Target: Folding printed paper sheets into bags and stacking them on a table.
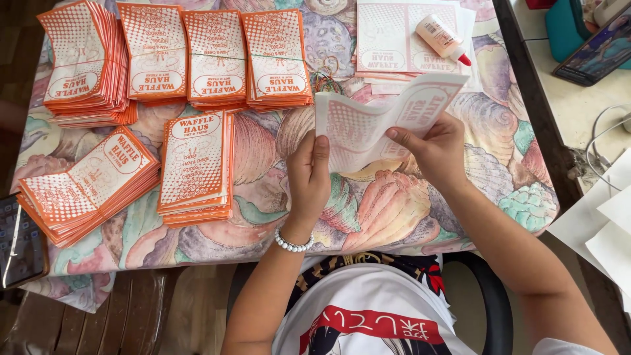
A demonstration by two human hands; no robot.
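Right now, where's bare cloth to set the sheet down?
Free: the tablecloth under left hand and right hand, near edge. Narrower strip between stacks and held sheet. Crowded: far-left bundles, rubber bands, glue bottle on flat sheets.

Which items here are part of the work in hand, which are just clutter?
In use: left hand and right hand holding a paper sheet; glue bottle; flat sheets; orange bag stacks; rubber bands.
Lying about: phone, cables, white paper.

Orange-white paper bag stacks [197, 164] left; white glue bottle [442, 38], dark phone screen [20, 240]
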